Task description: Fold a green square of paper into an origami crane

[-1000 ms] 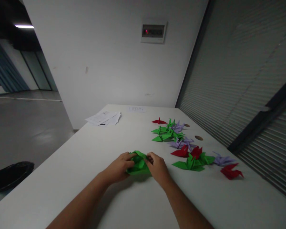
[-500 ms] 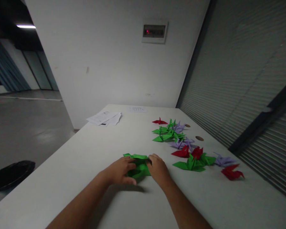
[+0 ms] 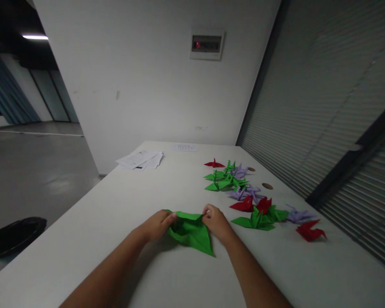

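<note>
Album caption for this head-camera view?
Left hand and right hand hold green paper beside folded paper birds on a white table.

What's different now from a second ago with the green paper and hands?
The green paper has opened out wider, and one corner now points toward the person and right. The left hand has shifted slightly left, its thumb now on the paper's edge. The right hand still pinches the far edge. The folded birds and white sheets stayed put.

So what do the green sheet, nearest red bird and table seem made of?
Green sheet: matt paper, judging by its creases and thin edges. Nearest red bird: probably matt paper too, given its sharp folds. Table: smooth and white, perhaps laminate, though its even surface leaves that open.
</note>
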Tool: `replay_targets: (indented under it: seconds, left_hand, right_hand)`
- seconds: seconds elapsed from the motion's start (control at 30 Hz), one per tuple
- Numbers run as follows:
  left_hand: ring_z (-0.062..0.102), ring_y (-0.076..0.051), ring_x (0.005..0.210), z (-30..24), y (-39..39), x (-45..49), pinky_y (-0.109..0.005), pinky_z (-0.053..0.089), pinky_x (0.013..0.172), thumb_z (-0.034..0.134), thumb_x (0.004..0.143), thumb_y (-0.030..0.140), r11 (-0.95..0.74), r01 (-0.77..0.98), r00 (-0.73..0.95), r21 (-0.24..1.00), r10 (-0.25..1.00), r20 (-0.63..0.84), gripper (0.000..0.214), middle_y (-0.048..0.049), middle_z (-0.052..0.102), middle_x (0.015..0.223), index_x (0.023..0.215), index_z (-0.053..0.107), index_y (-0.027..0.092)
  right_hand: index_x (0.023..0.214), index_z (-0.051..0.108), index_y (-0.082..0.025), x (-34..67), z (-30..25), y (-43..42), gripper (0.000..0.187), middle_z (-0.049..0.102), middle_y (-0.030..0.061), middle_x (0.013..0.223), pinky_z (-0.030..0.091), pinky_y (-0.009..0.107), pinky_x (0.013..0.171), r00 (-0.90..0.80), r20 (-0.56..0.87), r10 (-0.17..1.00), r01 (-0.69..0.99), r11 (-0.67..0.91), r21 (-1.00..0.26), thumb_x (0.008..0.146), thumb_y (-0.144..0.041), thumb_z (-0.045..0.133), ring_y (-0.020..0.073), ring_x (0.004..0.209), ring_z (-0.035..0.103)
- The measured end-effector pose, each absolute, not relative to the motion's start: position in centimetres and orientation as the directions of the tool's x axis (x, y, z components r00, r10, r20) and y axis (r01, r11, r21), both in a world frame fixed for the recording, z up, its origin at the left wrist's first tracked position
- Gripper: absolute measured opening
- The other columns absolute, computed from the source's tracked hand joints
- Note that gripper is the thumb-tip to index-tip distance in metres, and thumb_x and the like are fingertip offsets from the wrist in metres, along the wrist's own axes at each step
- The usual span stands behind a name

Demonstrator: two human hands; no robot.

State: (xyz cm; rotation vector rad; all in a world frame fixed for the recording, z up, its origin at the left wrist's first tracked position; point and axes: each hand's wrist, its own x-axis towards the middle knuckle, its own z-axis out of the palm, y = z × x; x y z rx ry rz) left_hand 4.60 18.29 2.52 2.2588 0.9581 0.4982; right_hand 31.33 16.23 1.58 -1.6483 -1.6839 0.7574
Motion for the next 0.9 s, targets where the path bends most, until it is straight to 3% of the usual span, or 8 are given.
replay_targets:
  seconds: [0.13, 0.27, 0.43, 0.53, 0.63, 0.7, 0.8, 0.9]
  left_hand:
    - [0.058, -0.016, 0.063, 2.6, 18.7, 4.7, -0.027, 0.044, 0.063, 0.051, 0.101, 0.043, -0.620, 0.588, 0.712, 0.520, 0.701, 0.031, 0.042, -0.0011, 0.065, 0.067, 0.073, 0.069, 0.018]
    - [0.068, -0.021, 0.083, 2.5, 18.7, 4.7, -0.030, 0.052, 0.077, 0.069, 0.090, 0.028, -0.700, 0.593, 0.747, 0.398, 0.662, 0.052, 0.010, -0.0039, 0.074, 0.089, 0.091, 0.076, 0.021]
    - [0.067, -0.025, 0.106, 2.2, 18.4, 4.6, -0.036, 0.054, 0.096, 0.075, 0.086, 0.022, -0.726, 0.584, 0.757, 0.364, 0.649, 0.079, 0.035, -0.0092, 0.069, 0.120, 0.121, 0.073, 0.023]
    - [0.064, -0.028, 0.117, 2.3, 18.3, 4.5, -0.040, 0.050, 0.106, 0.075, 0.087, 0.020, -0.733, 0.578, 0.765, 0.358, 0.640, 0.074, 0.034, -0.0111, 0.064, 0.134, 0.121, 0.075, 0.022]
    - [0.059, -0.034, 0.124, 2.5, 18.2, 4.5, -0.052, 0.047, 0.109, 0.076, 0.088, 0.025, -0.729, 0.616, 0.751, 0.299, 0.658, 0.057, 0.030, -0.0095, 0.063, 0.140, 0.118, 0.077, 0.026]
    - [0.055, -0.038, 0.128, 2.4, 18.2, 4.5, -0.059, 0.045, 0.107, 0.076, 0.089, 0.034, -0.723, 0.638, 0.739, 0.266, 0.672, 0.051, 0.030, -0.0089, 0.064, 0.140, 0.119, 0.076, 0.029]
    - [0.051, -0.040, 0.135, 1.5, 18.3, 4.6, -0.061, 0.041, 0.111, 0.079, 0.086, 0.049, -0.730, 0.630, 0.743, 0.263, 0.666, 0.069, 0.047, -0.0127, 0.060, 0.145, 0.128, 0.071, 0.027]
    - [0.048, -0.041, 0.141, 0.2, 18.6, 4.6, -0.060, 0.037, 0.116, 0.080, 0.080, 0.063, -0.741, 0.617, 0.750, 0.265, 0.656, 0.087, 0.078, -0.0181, 0.052, 0.153, 0.144, 0.059, 0.024]
  right_hand:
    - [0.084, 0.060, -0.021, 31.4, 1.4, 16.2, 0.017, 0.060, -0.0051, 0.062, 0.033, 0.023, 0.054, 0.003, 0.000, 1.000, 0.551, -0.002, -0.835, 0.073, -0.012, 0.050, 0.0157, 0.059, 0.057]
    - [0.085, 0.063, -0.020, 31.7, 1.1, 16.5, 0.018, 0.065, -0.0021, 0.065, 0.033, 0.025, 0.057, 0.091, -0.036, 0.995, 0.665, -0.088, -0.741, 0.074, -0.011, 0.054, 0.0178, 0.063, 0.060]
    - [0.095, 0.063, -0.020, 32.0, 0.6, 16.8, 0.017, 0.076, 0.0059, 0.092, 0.040, 0.025, 0.068, 0.090, -0.014, 0.996, 0.765, -0.078, -0.639, 0.080, -0.014, 0.060, 0.0212, 0.084, 0.069]
    - [0.105, 0.062, -0.020, 31.7, 0.7, 16.6, 0.019, 0.076, 0.0081, 0.097, 0.043, 0.027, 0.071, 0.062, -0.010, 0.998, 0.808, -0.056, -0.586, 0.086, -0.021, 0.063, 0.0232, 0.088, 0.071]
    - [0.122, 0.057, -0.017, 31.4, 1.0, 16.2, 0.037, 0.075, 0.0146, 0.104, 0.047, 0.032, 0.075, 0.103, -0.010, 0.995, 0.888, -0.097, -0.449, 0.089, -0.027, 0.069, 0.0292, 0.095, 0.072]
    - [0.132, 0.054, -0.015, 31.2, 1.1, 16.1, 0.049, 0.071, 0.0192, 0.113, 0.051, 0.038, 0.083, 0.111, 0.066, 0.992, 0.933, -0.081, -0.351, 0.088, -0.026, 0.072, 0.0334, 0.105, 0.069]
    - [0.143, 0.051, -0.017, 31.2, 1.2, 16.0, 0.066, 0.061, 0.0210, 0.132, 0.048, 0.047, 0.105, 0.013, 0.262, 0.965, 0.959, 0.061, -0.275, 0.082, -0.016, 0.075, 0.0374, 0.125, 0.060]
    - [0.148, 0.053, -0.022, 30.8, 0.8, 15.7, 0.069, 0.058, 0.0161, 0.142, 0.040, 0.052, 0.118, -0.246, 0.299, 0.922, 0.900, 0.331, -0.282, 0.082, -0.010, 0.069, 0.0355, 0.136, 0.052]
